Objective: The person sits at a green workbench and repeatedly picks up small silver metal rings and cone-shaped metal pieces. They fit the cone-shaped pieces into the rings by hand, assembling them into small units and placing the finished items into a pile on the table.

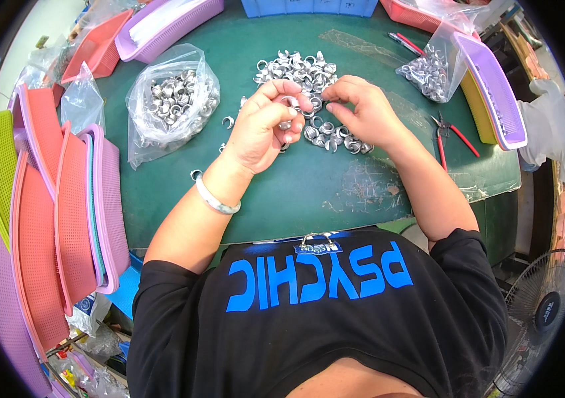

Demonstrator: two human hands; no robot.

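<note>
My left hand (260, 125) is raised over the green table (256, 205), thumb and fingers closed on a silvery metal ring (289, 101). Beside it, my right hand (364, 108) has thumb and forefinger drawn together at the edge of the pile. Whether anything small sits between those fingertips is hidden. Beyond and between the hands spreads a heap of open-ended silvery rings (293, 66), with more rings (330, 134) lying just below the right fingers. One loose ring (228, 122) rests left of the left hand.
An open clear bag of rings (175, 99) stands at left; a smaller filled bag (426, 71) lies at right. Red-handled pliers (453, 136) and pens (407, 44) are on the right side. Stacked plastic baskets (37, 239) crowd the left edge; a purple basket (494, 93) edges the right. A fan (541, 312) stands lower right.
</note>
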